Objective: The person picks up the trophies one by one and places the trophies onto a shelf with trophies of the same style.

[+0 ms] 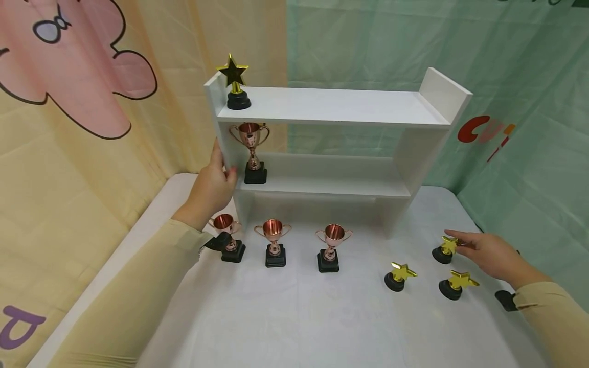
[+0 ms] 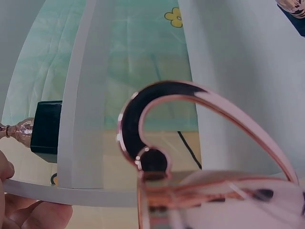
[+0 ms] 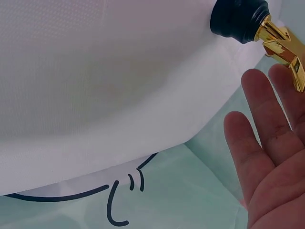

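Note:
My left hand [image 1: 213, 186] grips the left side panel of the white shelf [image 1: 322, 176], thumb on the inner side. Nearby on the middle board stands a rose-gold cup trophy [image 1: 250, 140], and a gold star trophy [image 1: 233, 76] is on the top board. Below, one cup trophy [image 1: 233, 251] is partly covered by my left wrist; its handle [image 2: 131, 119] looms in the left wrist view. At the right, my right hand [image 1: 490, 255] reaches around a star trophy [image 1: 444, 254] on the table. Its visible fingers [image 3: 257, 95] are fairly straight beside the star; the thumb's contact is unclear.
Two more cup trophies [image 1: 274, 255] [image 1: 329, 260] stand before the shelf. A star trophy [image 1: 395, 281] and another star trophy [image 1: 451, 290] stand at the right front. White cloth [image 1: 294, 327] covers the table. Printed curtains [image 1: 529, 204] hang behind and beside it.

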Demonstrator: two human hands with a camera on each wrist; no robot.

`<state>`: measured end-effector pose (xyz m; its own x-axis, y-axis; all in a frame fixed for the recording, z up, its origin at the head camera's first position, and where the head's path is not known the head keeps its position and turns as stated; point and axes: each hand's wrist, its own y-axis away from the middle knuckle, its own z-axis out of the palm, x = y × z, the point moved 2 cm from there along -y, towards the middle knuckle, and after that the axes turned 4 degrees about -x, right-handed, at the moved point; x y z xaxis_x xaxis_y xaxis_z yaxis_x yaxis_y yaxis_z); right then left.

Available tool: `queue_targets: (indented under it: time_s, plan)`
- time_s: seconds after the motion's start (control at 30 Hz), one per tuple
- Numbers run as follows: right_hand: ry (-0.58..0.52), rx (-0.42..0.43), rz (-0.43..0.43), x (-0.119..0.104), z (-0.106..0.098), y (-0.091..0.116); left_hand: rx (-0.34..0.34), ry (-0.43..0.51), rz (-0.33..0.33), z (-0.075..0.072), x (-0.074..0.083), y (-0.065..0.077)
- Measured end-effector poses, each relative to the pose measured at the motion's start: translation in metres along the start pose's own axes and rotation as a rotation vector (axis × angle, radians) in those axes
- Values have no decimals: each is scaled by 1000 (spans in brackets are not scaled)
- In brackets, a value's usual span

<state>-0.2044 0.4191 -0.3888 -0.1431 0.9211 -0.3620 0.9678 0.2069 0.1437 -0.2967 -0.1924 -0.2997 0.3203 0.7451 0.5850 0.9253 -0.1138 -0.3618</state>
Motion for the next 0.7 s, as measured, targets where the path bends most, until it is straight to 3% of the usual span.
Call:
queue_targets:
  time_s: [0.7]
  plan:
    - [1, 32, -13, 4, 5, -1, -5, 3, 2, 1, -1, 0]
